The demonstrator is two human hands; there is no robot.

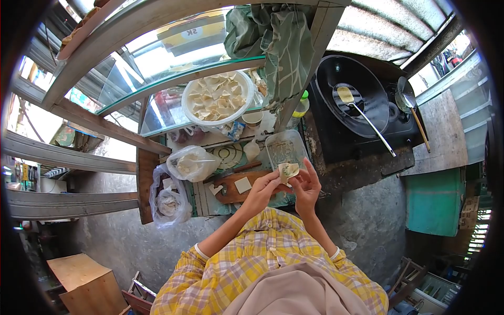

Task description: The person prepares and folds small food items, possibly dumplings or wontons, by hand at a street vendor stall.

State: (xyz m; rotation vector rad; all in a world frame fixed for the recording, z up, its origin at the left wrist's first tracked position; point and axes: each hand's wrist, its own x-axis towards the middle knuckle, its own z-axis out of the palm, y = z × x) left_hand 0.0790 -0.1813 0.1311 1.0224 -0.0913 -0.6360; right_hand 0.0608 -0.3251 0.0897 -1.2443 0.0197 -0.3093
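A small pale dumpling wrapper (288,170) with a greenish filling on it is held up in front of my chest. My left hand (264,188) pinches its left edge between thumb and fingers. At its lower right, my right hand (306,187) grips the edge with thumb and curled fingers, one finger pointing up. Just behind lies a clear plastic tub (286,147) with filling smeared inside. On a wooden board (226,192) to the left rests a flat square wrapper (243,185), beside a folded scrap of dough.
A white basket (242,116) of folded pieces stands in the glass case. Plastic bags (191,164) sit at the left. On the right stove, a black wok (353,94) holds a ladle (370,126); a wooden-handled strainer (420,126) lies nearby. A green-capped bottle (302,107) stands between.
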